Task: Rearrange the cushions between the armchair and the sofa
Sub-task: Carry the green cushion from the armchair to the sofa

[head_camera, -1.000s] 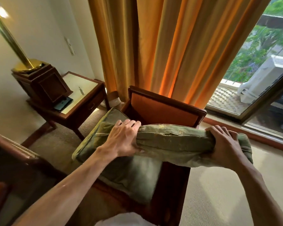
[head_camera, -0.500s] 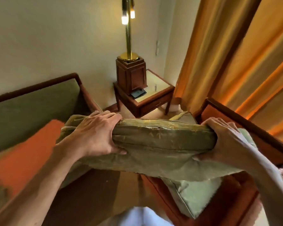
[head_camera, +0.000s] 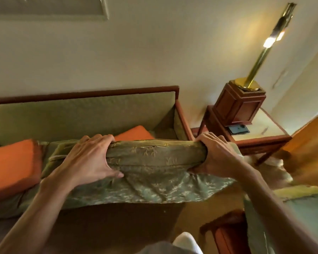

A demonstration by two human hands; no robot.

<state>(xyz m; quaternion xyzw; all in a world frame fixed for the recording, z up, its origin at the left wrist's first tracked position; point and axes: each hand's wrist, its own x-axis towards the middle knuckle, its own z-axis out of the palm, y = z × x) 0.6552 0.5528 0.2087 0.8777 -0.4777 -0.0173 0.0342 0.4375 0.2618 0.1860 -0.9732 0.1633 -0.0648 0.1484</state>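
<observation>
Green cushion [head_camera: 154, 162] is held in the air over the front edge of the sofa [head_camera: 81, 114], long side level, lower cloth hanging slack below the grip. Left hand [head_camera: 88, 158] grips its left part, fingers [head_camera: 99, 139] curled over the top edge, thumb pressed into the near face. Right hand [head_camera: 215, 154] clamps the right end the same way, fingers wrapped over the top.

Room: the sofa seat behind the cushion is partly taken by two orange cushions, one large at far left [head_camera: 11, 165], one smaller [head_camera: 134, 132] at the back near the sofa's right arm. Bare green seat shows between them and in the right corner. Side table [head_camera: 261, 138] stands just right of the sofa arm, a narrow gap between them. Its surface carries a wooden lamp base [head_camera: 239, 105] with a brass pole and a dark phone [head_camera: 238, 129] beside the base.

Hidden or cut: the sofa's left end runs out of frame; its front edge is covered by the cushion and forearms. A second green cushion [head_camera: 301, 208] at lower right is cropped and blurred. The armchair [head_camera: 226, 233] shows only as a dark wood and red fragment at the bottom.

Cushion look: olive-green fabric, woven leaf pattern, piped seams, a short slit along the top edge.
</observation>
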